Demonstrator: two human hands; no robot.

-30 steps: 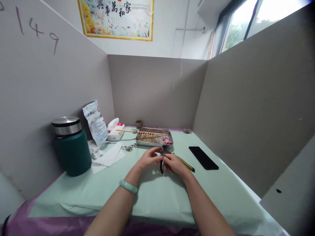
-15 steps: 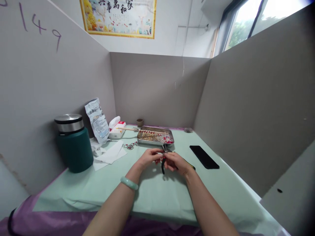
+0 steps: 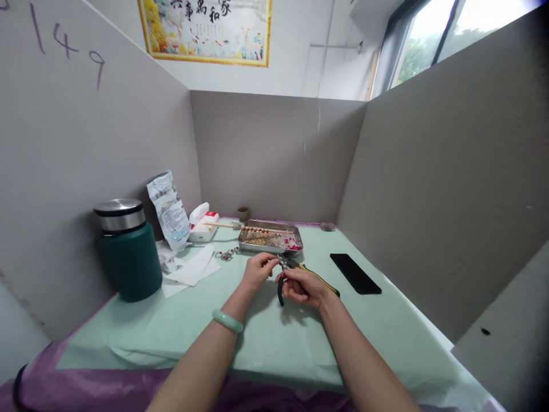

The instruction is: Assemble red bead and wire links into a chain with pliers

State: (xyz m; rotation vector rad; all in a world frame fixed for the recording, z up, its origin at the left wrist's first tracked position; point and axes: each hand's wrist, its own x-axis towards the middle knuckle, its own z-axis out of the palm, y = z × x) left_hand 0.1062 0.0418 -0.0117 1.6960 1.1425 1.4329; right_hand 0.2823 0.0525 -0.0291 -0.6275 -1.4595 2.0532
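Observation:
My right hand (image 3: 302, 287) is closed round a pair of pliers (image 3: 283, 273) with black and yellow handles, their jaws pointing left and up. My left hand (image 3: 256, 270) pinches something tiny at the plier jaws; it is too small to make out. A pale green bangle (image 3: 227, 321) sits on my left wrist. Both hands hover over the mint-green table cover (image 3: 274, 343), just in front of a metal tray (image 3: 270, 239) of small beads and bits.
A dark green flask (image 3: 127, 249) stands at the left, with white paper (image 3: 189, 272), a foil packet (image 3: 168, 209) and a tissue box (image 3: 203, 226) behind. A black phone (image 3: 355, 273) lies at the right. Small rings (image 3: 227, 254) lie left of the tray. Grey partitions wall three sides.
My hands have drawn slightly apart; the left has moved a little left and up at the jaws, and the pliers' handles now show more below my right hand.

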